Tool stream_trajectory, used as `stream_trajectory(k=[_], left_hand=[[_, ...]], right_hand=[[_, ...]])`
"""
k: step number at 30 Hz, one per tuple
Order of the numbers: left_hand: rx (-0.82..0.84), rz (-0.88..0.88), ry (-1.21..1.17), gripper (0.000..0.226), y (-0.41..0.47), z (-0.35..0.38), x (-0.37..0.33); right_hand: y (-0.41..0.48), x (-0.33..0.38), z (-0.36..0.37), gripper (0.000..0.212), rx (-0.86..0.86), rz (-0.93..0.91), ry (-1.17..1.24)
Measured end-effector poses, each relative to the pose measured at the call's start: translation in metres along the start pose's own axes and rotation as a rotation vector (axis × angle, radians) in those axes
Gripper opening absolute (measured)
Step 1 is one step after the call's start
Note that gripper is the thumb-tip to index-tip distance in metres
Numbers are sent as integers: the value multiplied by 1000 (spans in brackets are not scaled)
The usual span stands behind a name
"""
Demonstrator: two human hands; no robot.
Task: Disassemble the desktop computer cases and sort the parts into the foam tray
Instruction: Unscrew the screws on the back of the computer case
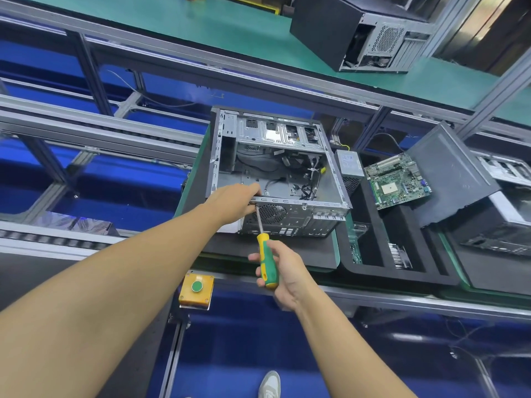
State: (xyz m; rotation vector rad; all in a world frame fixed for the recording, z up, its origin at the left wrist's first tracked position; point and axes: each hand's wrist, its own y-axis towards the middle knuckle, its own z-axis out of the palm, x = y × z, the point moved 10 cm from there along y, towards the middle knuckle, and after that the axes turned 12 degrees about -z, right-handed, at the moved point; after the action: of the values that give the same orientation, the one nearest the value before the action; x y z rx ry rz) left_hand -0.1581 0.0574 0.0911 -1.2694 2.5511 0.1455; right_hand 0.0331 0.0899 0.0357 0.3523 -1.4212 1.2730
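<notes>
An open grey computer case (333, 179) lies on its side on a dark mat, loose cables visible inside. My left hand (234, 203) grips the case's near rear edge by the fan grille. My right hand (283, 270) holds a green and yellow screwdriver (266, 261); its tip touches the rear panel just under my left fingers. To the right sits the black foam tray (382, 275). It carries a grey power supply (349, 165), a green motherboard (398, 180) and a finned part (398, 255).
A black side panel (448, 173) leans over another stripped case (500, 228) at the right. A further case (359, 33) stands on the green upper shelf. A yellow box with a green button (196, 288) is fixed to the near rail. Aluminium frame rails run at left.
</notes>
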Motion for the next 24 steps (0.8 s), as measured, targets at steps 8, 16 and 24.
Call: stream_trajectory(k=[8, 16, 24], left_hand=[[-27, 83, -112, 34, -5, -8, -6], [-119, 186, -65, 22, -16, -9, -11], [-150, 260, -16, 13, -19, -7, -15]], right_hand=[[1, 0, 4, 14, 76, -37, -21], [4, -2, -3, 24, -8, -18, -18], [4, -3, 5, 26, 38, -2, 64]])
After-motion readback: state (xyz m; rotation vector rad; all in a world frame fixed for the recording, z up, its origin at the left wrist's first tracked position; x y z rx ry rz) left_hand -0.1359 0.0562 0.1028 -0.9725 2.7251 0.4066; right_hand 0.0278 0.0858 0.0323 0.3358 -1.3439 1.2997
